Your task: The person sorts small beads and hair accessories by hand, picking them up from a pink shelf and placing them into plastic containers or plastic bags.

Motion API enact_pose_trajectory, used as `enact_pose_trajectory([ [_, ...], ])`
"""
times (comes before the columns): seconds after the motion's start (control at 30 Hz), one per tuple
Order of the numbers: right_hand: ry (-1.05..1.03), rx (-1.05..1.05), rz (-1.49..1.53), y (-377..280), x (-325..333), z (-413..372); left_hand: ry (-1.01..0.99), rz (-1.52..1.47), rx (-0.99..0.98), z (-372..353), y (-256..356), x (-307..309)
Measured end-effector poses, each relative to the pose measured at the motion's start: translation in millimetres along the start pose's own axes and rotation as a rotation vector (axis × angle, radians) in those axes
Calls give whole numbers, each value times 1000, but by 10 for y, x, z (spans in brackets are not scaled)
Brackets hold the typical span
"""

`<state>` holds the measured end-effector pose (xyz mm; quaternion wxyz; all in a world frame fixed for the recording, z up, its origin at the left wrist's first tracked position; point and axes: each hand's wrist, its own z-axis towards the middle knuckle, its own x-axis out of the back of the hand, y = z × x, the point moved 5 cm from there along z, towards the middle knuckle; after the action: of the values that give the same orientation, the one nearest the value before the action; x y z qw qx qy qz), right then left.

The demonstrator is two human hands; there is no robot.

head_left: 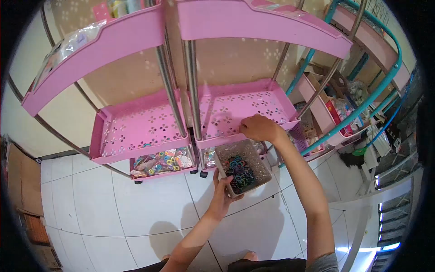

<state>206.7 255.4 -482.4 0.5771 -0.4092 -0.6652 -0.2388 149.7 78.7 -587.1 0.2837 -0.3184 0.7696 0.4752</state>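
My left hand (pixel 221 192) grips a clear plastic container (pixel 259 174) by its near left corner, thumb over the rim, tilted so that its inside shows. In the container lies a tangle of small dark rings or beads (pixel 241 172) with bits of green, blue and purple; their exact kind is too small to tell. My right hand (pixel 259 128) is above and beyond the container, at the front edge of a pink perforated shelf (pixel 226 109). Its fingers are curled inward, and whatever they may hold is hidden.
Beside it stands a second pink trolley (pixel 131 120), its bottom tray (pixel 163 163) full of colourful small items. Upper pink trays (pixel 258 27) overhang the shelves. On the right, a turquoise-framed rack (pixel 362 118) holds packets. White floor tiles (pixel 149 204) lie below; a cardboard box (pixel 25 177) is left.
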Motion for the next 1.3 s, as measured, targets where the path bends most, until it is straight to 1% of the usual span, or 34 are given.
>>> enact_pose_trajectory([
  [0.07, -42, 51, 52, -130, 53, 98, 108, -32, -6, -14, 0, 19],
  [0.2, -79, 27, 26, -337, 124, 224, 81, -31, -11, -17, 47, 7],
  [0.27, -177, 31, 41, -417, 52, 327, 86, -38, -62, -39, 96, 2],
  [0.37, -122, 37, 110, -556, 9, 404, 105, -16, -48, -40, 123, 34],
  [0.5, -120, 48, 73, -582, -66, 473, 89, -7, -62, -44, 148, 80],
  [0.57, 24, 67, 71, -518, 25, 410, 76, -9, -82, -38, 162, 108],
  [0.7, -26, 73, 83, -408, 123, 289, -4, -29, -54, -32, 161, 83],
  [0.77, 4, 73, 297, -214, 102, 290, 69, -35, -79, -62, 184, 50],
  [0.8, 11, 74, 287, -140, 163, 240, 59, -37, -87, -56, 183, 46],
  [0.87, -83, 14, 1005, -16, 248, 98, 44, -21, -62, -49, 174, 69],
  [0.9, -83, 14, 1002, -6, 338, -21, 43, -24, -64, -44, 183, 73],
  [0.97, -36, 224, 1134, -153, 607, -325, 37, -15, -67, -64, 185, 81],
  [1.0, -41, 222, 1135, -213, 632, -427, 41, -18, -65, -76, 180, 79],
  [1.07, -82, 380, 961, -368, 640, -598, 44, -46, -70, -93, 184, 71],
  [1.1, -82, 379, 964, -340, 629, -565, 46, -44, -68, -84, 179, 78],
  [1.17, 116, 70, 889, -46, 597, -390, 33, -58, -79, -62, 163, 72],
  [1.2, 117, 66, 888, 23, 521, -286, 31, -58, -76, -61, 159, 60],
  [1.27, 305, 40, 217, 146, 406, -69, 12, -55, -76, -69, 167, 31],
  [1.3, 302, 39, 220, 143, 350, -22, 15, -55, -73, -81, 161, 26],
])
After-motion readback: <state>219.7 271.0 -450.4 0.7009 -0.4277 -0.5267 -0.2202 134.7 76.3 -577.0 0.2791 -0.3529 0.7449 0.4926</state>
